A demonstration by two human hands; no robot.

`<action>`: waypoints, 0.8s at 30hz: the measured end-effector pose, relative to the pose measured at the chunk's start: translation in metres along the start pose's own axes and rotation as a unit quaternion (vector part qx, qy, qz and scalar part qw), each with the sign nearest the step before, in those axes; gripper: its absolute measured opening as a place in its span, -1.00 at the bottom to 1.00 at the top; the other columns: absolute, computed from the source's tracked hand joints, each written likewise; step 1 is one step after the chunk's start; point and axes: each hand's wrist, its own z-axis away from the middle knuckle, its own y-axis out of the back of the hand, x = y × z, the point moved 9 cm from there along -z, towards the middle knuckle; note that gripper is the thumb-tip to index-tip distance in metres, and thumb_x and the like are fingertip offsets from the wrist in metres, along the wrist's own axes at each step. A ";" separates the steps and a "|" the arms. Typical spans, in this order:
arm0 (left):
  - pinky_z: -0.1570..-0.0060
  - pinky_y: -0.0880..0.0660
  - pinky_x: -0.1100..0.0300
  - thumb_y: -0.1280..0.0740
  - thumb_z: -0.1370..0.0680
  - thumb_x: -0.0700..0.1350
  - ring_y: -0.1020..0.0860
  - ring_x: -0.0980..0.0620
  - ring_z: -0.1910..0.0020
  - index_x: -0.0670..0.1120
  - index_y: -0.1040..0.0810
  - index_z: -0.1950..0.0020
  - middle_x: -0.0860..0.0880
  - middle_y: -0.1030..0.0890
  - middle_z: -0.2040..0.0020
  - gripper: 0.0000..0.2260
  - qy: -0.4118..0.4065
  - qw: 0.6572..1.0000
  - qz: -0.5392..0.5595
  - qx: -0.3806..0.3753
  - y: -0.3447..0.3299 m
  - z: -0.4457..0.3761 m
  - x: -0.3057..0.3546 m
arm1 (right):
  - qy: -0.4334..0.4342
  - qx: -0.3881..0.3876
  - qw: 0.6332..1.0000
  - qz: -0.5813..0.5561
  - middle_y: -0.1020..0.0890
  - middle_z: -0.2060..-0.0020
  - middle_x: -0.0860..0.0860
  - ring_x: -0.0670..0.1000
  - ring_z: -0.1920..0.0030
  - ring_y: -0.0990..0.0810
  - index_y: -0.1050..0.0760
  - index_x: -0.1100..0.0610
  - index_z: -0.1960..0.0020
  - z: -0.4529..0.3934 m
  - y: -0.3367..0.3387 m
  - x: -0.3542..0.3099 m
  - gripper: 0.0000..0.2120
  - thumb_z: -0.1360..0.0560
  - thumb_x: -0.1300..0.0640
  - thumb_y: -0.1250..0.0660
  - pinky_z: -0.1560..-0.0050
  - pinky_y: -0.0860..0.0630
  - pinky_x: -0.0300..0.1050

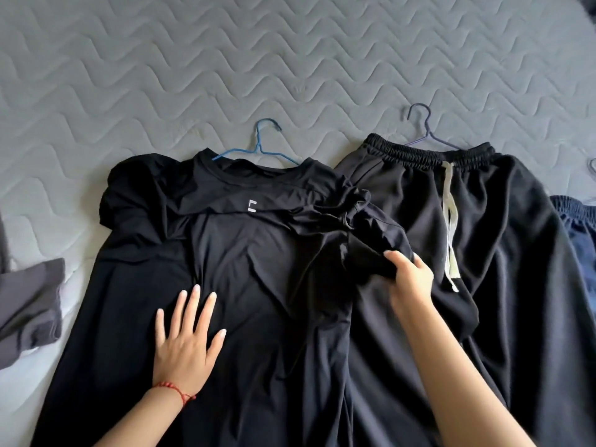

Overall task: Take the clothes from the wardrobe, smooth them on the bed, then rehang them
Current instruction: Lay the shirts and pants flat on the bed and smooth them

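Flat left hand (187,343) on silky black shirt (258,285)

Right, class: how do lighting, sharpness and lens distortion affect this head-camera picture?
Head view: soft, even light, no glare; the black T-shirt loses fold detail in darkness; quilted mattress lines bow slightly from the wide angle; both hands look sharp.

Left hand (187,346) lies flat, palm down, fingers straight and spread, red string round the wrist, forearm bare. Right hand (411,280), right of and beyond left hand, fingers curled, pinching dark cloth; forearm bare, angled inward.
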 end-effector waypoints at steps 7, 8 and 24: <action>-0.31 -0.17 -0.25 0.28 -0.55 0.24 -0.20 -0.13 -0.43 -0.07 -0.18 -0.45 -0.17 -0.31 -0.44 -0.37 0.000 1.000 -0.002 -0.006 0.001 0.001 0.000 | 0.114 0.158 0.978 0.076 -0.50 0.36 -0.01 0.03 0.25 -0.49 -0.43 0.03 0.34 0.005 0.086 -0.037 -0.81 -0.33 0.20 -0.42 0.22 -0.52 0.02; -0.31 -0.17 -0.25 0.27 -0.55 0.24 -0.20 -0.13 -0.43 -0.07 -0.18 -0.45 -0.17 -0.31 -0.44 -0.37 -0.002 1.000 -0.002 -0.009 0.001 0.001 0.000 | 0.117 0.206 0.967 0.091 -0.52 0.32 0.02 0.05 0.22 -0.48 -0.43 0.03 0.32 0.009 0.099 -0.038 -0.83 -0.31 0.17 -0.42 0.11 -0.51 0.08; -0.21 -0.40 -0.19 -0.07 -0.52 0.06 -0.41 -0.24 -0.31 -0.17 -0.47 -0.25 -0.22 -0.47 -0.31 -0.56 -0.046 0.980 0.129 0.147 0.101 -0.058 -0.017 | 0.370 -0.039 0.823 0.429 -0.55 -0.14 0.09 0.12 -0.20 -0.44 -0.48 0.19 -0.16 0.067 -0.099 -0.039 -0.75 -0.49 0.21 -0.29 -0.15 -0.26 -0.13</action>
